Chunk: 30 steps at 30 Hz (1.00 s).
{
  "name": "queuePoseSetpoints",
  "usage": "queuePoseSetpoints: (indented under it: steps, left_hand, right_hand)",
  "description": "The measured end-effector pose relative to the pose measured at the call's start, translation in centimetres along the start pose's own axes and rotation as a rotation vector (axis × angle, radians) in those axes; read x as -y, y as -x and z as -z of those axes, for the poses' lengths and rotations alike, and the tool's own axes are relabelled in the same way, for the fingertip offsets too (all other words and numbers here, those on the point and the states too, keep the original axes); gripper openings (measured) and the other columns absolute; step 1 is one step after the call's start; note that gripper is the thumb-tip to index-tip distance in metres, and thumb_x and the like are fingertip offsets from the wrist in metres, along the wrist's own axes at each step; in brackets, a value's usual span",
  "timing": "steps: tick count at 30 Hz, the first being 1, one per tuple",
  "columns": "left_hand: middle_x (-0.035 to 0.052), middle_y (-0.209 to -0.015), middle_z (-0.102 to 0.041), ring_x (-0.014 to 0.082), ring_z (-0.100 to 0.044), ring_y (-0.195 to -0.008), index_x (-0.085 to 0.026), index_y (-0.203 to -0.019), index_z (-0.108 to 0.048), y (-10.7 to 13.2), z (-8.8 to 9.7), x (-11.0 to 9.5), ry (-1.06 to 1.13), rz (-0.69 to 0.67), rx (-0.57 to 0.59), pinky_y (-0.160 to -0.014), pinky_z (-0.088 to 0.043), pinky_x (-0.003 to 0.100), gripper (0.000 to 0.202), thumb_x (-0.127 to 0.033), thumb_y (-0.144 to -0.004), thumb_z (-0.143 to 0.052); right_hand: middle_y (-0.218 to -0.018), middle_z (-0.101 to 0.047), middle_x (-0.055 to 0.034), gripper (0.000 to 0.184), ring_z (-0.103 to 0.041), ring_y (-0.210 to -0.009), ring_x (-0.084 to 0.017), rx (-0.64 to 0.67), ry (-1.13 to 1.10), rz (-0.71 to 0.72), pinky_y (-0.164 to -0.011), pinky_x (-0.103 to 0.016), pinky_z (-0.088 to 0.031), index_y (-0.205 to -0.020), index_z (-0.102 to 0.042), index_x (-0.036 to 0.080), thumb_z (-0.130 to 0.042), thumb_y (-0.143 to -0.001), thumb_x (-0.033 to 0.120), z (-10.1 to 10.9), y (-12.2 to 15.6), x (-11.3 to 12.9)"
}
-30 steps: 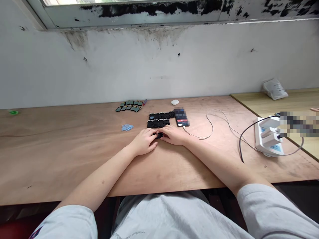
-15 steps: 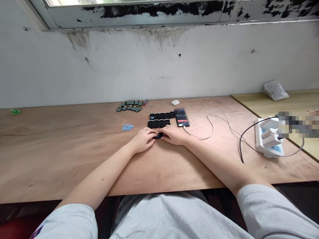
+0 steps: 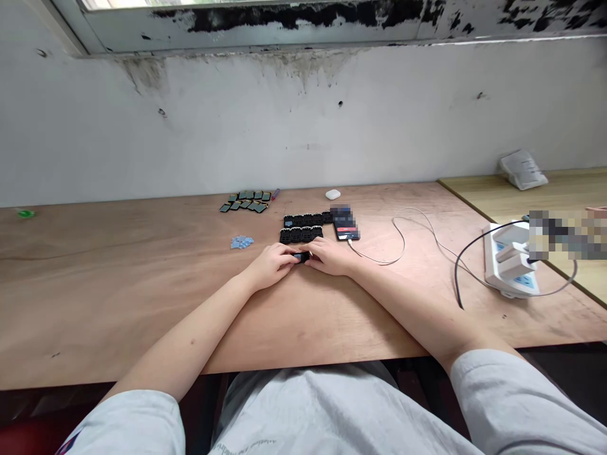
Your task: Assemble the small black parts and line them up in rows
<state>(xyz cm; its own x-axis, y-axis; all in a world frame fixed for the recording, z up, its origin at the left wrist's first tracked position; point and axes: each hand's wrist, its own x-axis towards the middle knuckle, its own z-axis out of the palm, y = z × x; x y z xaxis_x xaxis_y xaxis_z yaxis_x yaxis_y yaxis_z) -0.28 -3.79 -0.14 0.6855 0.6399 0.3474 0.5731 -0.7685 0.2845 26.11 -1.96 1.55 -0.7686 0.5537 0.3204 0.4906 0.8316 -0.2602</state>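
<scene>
My left hand (image 3: 271, 265) and my right hand (image 3: 331, 256) rest side by side on the wooden table (image 3: 142, 297), fingers curled around a small black part (image 3: 301, 256) pinched between them. Just beyond the hands lie two rows of similar black parts (image 3: 303, 227). A phone (image 3: 346, 226) with a lit screen lies to the right of those rows, with a white cable (image 3: 403, 243) plugged into it.
Several dark green chips (image 3: 246, 201) lie further back, a small pile of blue pieces (image 3: 241, 241) to the left, a white earbud case (image 3: 332, 194) behind. A white power strip (image 3: 509, 259) with plugs and a black cable sits at the right. A green object (image 3: 24, 213) lies far left.
The fingers of both hands have drawn slightly closer around the small black part; otherwise nothing has moved.
</scene>
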Motion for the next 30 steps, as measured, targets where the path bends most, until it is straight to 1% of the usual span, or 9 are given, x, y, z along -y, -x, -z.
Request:
queuePoseSetpoints:
  steps: [9,11,13,15,16,18,21,24,30]
  left_hand:
    - [0.0085,-0.128,-0.067,0.026,-0.057,-0.121,-0.031,-0.126,-0.071,0.1,-0.1,-0.5,-0.038,-0.008,-0.023,-0.106,-0.047,0.048,0.034,-0.025,-0.102,-0.049]
    - [0.0091,-0.129,-0.066,0.0268,-0.055,-0.122,-0.032,-0.125,-0.072,0.1,0.0,-0.7,-0.082,-0.007,-0.027,-0.106,-0.046,0.049,0.033,-0.027,-0.103,-0.048]
    - [0.0101,-0.129,-0.065,0.028,-0.054,-0.122,-0.031,-0.123,-0.073,0.0,0.2,-0.8,-0.133,0.006,-0.041,-0.104,-0.045,0.05,0.032,-0.028,-0.103,-0.048]
    - [0.0113,-0.128,-0.065,0.0291,-0.054,-0.121,-0.029,-0.121,-0.073,-0.1,0.3,-0.8,-0.186,0.05,-0.084,-0.102,-0.045,0.05,0.031,-0.028,-0.102,-0.048]
    - [0.012,-0.128,-0.064,0.03,-0.054,-0.121,-0.029,-0.12,-0.073,-0.1,0.4,-0.7,-0.215,0.089,-0.121,-0.101,-0.044,0.05,0.031,-0.027,-0.102,-0.048]
    - [0.0132,-0.13,-0.063,0.0319,-0.053,-0.122,-0.027,-0.121,-0.072,-0.2,0.5,-0.3,-0.277,0.203,-0.225,-0.101,-0.042,0.051,0.031,-0.025,-0.1,-0.049]
    - [0.0149,-0.124,-0.064,0.034,-0.054,-0.117,-0.025,-0.118,-0.073,-0.1,0.3,0.6,-0.365,0.418,-0.346,-0.097,-0.041,0.052,0.029,-0.025,-0.098,-0.052]
    - [0.015,-0.11,-0.064,0.0344,-0.056,-0.107,-0.024,-0.109,-0.074,0.0,-0.3,1.7,-0.411,0.559,-0.35,-0.091,-0.042,0.051,0.024,-0.03,-0.097,-0.054]
    - [0.013,-0.1,-0.064,0.0336,-0.056,-0.102,-0.024,-0.105,-0.072,-0.1,-1.0,2.3,-0.394,0.52,-0.253,-0.09,-0.042,0.05,0.023,-0.037,-0.096,-0.056]
  right_hand:
    - [-0.108,-0.073,-0.0127,0.039,-0.065,-0.104,-0.029,-0.012,-0.015,0.017,-0.092,-0.044,-0.054,-0.134,-0.062,0.016,-0.066,-0.097,0.023,-0.2,0.0,-0.2]
    - [-0.114,-0.071,-0.0133,0.043,-0.065,-0.108,-0.029,-0.023,-0.03,0.022,-0.095,-0.046,-0.055,-0.138,-0.059,0.017,-0.064,-0.096,0.021,-0.4,0.2,-0.2]
    - [-0.135,-0.062,-0.0165,0.051,-0.063,-0.118,-0.029,-0.076,-0.05,0.025,-0.1,-0.047,-0.054,-0.145,-0.052,0.019,-0.063,-0.096,0.019,-0.6,0.4,-0.3]
    - [-0.155,-0.043,-0.0184,0.059,-0.061,-0.124,-0.028,-0.155,-0.057,0.012,-0.105,-0.048,-0.053,-0.151,-0.044,0.022,-0.061,-0.095,0.019,-0.7,0.6,-0.4]
    - [-0.16,-0.035,-0.0181,0.062,-0.061,-0.123,-0.028,-0.186,-0.053,0.0,-0.106,-0.049,-0.053,-0.154,-0.041,0.024,-0.061,-0.095,0.019,-0.8,0.7,-0.5]
    - [-0.163,-0.03,-0.0168,0.064,-0.063,-0.118,-0.026,-0.215,-0.047,-0.023,-0.105,-0.05,-0.054,-0.155,-0.038,0.028,-0.06,-0.095,0.02,-0.9,0.8,-0.7]
    - [-0.161,-0.032,-0.0165,0.062,-0.066,-0.109,-0.024,-0.211,-0.059,-0.034,-0.102,-0.049,-0.056,-0.154,-0.039,0.028,-0.058,-0.096,0.02,-1.0,0.9,-1.0]
    - [-0.158,-0.036,-0.0172,0.055,-0.067,-0.106,-0.023,-0.199,-0.052,-0.023,-0.102,-0.048,-0.056,-0.15,-0.045,0.025,-0.056,-0.096,0.019,-1.0,0.8,-1.1]
    - [-0.155,-0.041,-0.0191,0.046,-0.064,-0.113,-0.024,-0.177,0.006,0.029,-0.102,-0.045,-0.053,-0.139,-0.054,0.02,-0.056,-0.093,0.014,-1.0,0.5,-0.8]
